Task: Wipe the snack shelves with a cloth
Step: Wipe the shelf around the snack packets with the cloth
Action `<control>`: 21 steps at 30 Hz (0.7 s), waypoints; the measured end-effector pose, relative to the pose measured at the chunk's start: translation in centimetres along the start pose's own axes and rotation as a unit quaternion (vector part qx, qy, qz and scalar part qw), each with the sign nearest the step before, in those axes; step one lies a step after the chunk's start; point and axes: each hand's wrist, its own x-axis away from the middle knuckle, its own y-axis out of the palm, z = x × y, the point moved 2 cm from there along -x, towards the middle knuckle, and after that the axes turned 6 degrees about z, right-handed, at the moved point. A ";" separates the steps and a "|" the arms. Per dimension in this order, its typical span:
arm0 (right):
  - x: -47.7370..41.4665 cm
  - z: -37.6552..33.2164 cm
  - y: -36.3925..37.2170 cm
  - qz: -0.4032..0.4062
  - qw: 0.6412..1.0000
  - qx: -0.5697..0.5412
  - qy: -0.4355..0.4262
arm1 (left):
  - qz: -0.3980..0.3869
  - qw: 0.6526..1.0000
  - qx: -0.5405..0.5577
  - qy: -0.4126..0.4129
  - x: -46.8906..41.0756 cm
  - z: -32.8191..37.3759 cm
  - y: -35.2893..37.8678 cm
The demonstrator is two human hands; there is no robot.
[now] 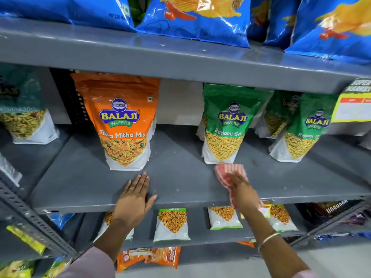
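A grey metal shelf (180, 177) runs across the middle of the view. My right hand (244, 192) grips a red-and-white striped cloth (226, 173) and presses it on the shelf just in front of a green snack bag (225, 125). My left hand (134, 199) lies flat on the shelf's front edge with fingers spread, holding nothing, just below an orange snack bag (124, 121).
More green bags (301, 129) stand to the right, another bag (24, 113) at far left. Blue chip bags (198, 17) fill the shelf above. Small packets (172, 224) lie on the shelf below. A yellow price tag (353, 105) hangs at right.
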 end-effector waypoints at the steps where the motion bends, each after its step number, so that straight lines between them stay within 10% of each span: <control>1: 0.3 1.3 -1.3 0.029 0.997 -0.034 0.070 | 0.000 1.000 0.000 0.002 0.0 0.1 -0.1; 4: 1.1 1.8 -3.2 0.086 0.974 -0.126 0.171 | 0.003 1.000 0.005 -0.002 0.1 0.0 0.3; 10: 3.8 -10.4 2.9 -0.009 0.986 -0.044 -0.158 | 0.018 1.000 0.018 -0.018 0.3 -0.4 0.3; 21: -1.2 8.3 -1.8 0.045 0.997 -0.038 0.054 | 0.100 0.993 0.032 -0.052 -1.0 4.7 -0.9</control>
